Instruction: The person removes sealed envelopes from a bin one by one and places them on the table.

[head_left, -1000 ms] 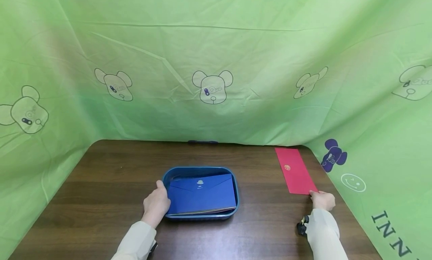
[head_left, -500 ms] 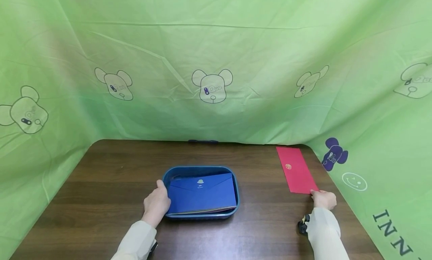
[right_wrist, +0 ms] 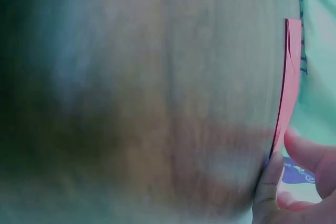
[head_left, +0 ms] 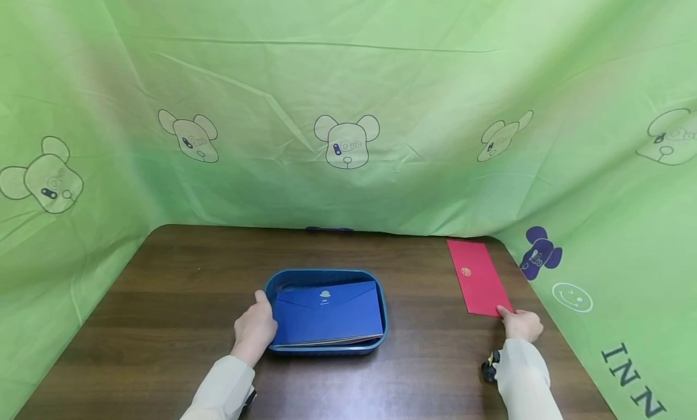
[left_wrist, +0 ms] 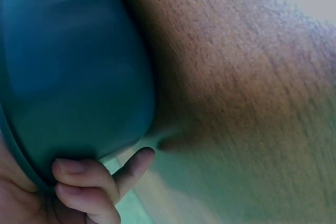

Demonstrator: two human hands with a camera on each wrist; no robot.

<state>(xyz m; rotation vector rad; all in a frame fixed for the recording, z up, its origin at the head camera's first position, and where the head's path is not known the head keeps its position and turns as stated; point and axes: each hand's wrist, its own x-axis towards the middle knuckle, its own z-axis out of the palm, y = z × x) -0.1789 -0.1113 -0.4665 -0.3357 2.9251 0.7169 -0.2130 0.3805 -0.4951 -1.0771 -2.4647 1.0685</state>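
In the head view my left hand [head_left: 255, 326] grips the left end of a blue plastic basket [head_left: 384, 311]. The left wrist view shows curled fingers [left_wrist: 89, 177] hooked over its rim, against the basket's outer wall [left_wrist: 79, 77]. A blue envelope [head_left: 327, 317] with a small pale hat print lies on top of a stack inside. Off to the right, a red envelope [head_left: 479, 281] with a gold emblem lies lengthwise on the table, its near right corner pinched by my right hand [head_left: 521, 326]. The right wrist view catches this envelope [right_wrist: 289, 77] edge-on, between thumb and finger.
The brown wooden table [head_left: 163, 323] runs back to a green cloth [head_left: 348, 196] with bear-head prints, which also hangs along both sides. The red envelope lies close to the table's right edge. Black straps [head_left: 490, 365] sit at the wrists.
My right thumb reaches slightly farther over the red envelope's near edge. The left hand and basket keep their places, while the head view has shifted a little.
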